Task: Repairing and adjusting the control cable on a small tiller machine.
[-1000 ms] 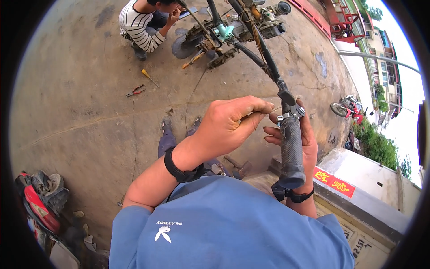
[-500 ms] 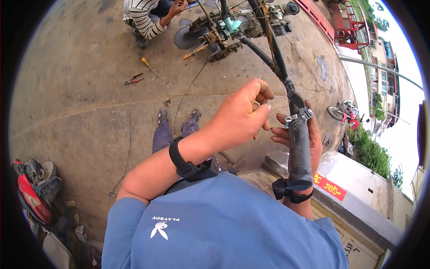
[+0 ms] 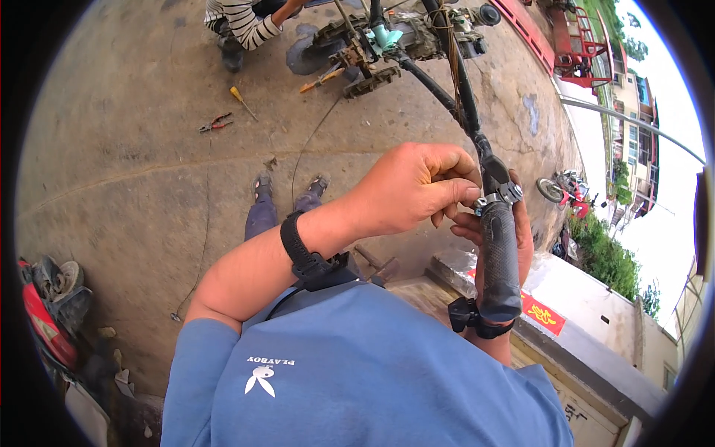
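On concrete ground (image 3: pixel 141 186), pliers (image 3: pixel 216 124) lie well left of the grip (image 3: pixel 500 261). The right hand (image 3: pixel 526 252) curls round the grip from behind; the left hand (image 3: pixel 406 190) bunches at its far-end clamp (image 3: pixel 511 193), whether holding anything unclear.

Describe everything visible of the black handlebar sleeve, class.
The black handlebar sleeve is a rubbery-looking tube, patterned above, with a smoother rounded end toward the blue shirt. It sits on a dark bar beside a silvery clamp. The right grip appears against its back; whether the left grip touches it is unclear.
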Action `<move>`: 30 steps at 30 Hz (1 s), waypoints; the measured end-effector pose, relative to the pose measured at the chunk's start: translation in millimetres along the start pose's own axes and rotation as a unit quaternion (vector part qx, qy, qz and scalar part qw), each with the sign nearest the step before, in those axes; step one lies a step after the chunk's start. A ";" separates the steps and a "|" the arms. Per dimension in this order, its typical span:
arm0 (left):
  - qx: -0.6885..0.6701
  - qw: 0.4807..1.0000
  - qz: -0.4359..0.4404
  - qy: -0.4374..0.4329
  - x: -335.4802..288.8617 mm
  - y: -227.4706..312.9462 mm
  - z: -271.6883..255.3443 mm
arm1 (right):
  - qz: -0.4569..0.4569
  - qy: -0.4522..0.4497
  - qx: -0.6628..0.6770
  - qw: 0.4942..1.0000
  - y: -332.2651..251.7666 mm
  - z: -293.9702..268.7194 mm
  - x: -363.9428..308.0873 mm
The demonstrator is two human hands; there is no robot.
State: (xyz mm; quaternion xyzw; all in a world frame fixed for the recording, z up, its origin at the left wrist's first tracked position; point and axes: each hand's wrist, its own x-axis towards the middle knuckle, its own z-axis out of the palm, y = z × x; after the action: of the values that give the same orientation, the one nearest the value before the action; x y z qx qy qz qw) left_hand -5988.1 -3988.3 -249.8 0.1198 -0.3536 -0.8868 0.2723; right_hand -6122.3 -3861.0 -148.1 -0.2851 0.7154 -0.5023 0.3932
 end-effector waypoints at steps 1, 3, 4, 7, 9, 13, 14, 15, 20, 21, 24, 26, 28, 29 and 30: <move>0.012 1.000 -0.004 -0.008 2.2 -1.6 -0.1 | 0.002 -0.002 -0.003 1.000 0.0 1.1 0.7; 0.021 1.000 -0.009 -0.011 2.9 -6.8 1.9 | -0.012 0.018 -0.027 0.999 1.7 4.4 -0.7; 0.056 0.998 0.027 -0.006 3.9 -10.1 4.0 | -0.008 0.014 -0.029 0.999 3.4 3.5 -0.9; 0.101 0.993 0.052 -0.019 6.8 -8.1 4.5 | 0.007 0.029 -0.019 0.999 4.7 -0.7 1.7; 0.115 0.992 0.040 -0.030 6.9 -11.2 1.5 | -0.026 0.051 -0.092 0.994 8.3 3.2 2.5; 0.065 0.992 0.098 -0.052 8.4 -19.5 -7.6 | -0.004 0.042 -0.019 0.999 6.1 3.7 4.7; 0.021 0.995 0.090 -0.049 8.1 -19.8 -7.4 | -0.006 0.044 -0.036 0.998 6.4 4.1 4.2; 0.021 0.995 0.089 -0.048 7.2 -18.6 -7.3 | -0.009 0.046 -0.053 0.998 6.5 4.4 3.8; -0.090 0.994 0.007 -0.064 6.9 -11.9 -1.4 | -0.020 0.045 -0.080 0.996 8.3 -1.3 3.5; -0.091 0.994 0.008 -0.065 7.9 -12.5 -0.5 | -0.020 0.042 -0.069 0.997 8.1 -1.0 3.2; -0.126 0.990 -0.014 -0.060 10.2 -13.3 0.5 | -0.028 0.037 -0.071 0.996 10.7 -1.2 3.4; -0.126 0.989 -0.031 -0.065 11.5 -11.1 -0.3 | -0.035 0.037 -0.083 0.995 10.8 -1.7 4.0; -0.123 0.989 -0.041 -0.067 13.6 -12.4 -3.7 | -0.012 0.024 -0.018 0.999 8.5 -3.0 4.6; -0.120 0.989 -0.053 -0.068 14.3 -12.0 -4.4 | -0.012 0.024 -0.018 0.999 8.6 -3.2 4.4; -0.120 0.989 -0.053 -0.068 13.9 -10.5 -4.4 | -0.013 0.026 -0.024 0.999 9.0 -3.3 4.1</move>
State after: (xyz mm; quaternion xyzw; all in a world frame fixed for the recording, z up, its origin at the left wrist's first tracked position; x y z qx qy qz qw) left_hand -6001.9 -3992.3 -260.4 0.0438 -0.2557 -0.9421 0.2126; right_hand -6127.3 -3859.6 -157.1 -0.2907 0.7336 -0.4973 0.3605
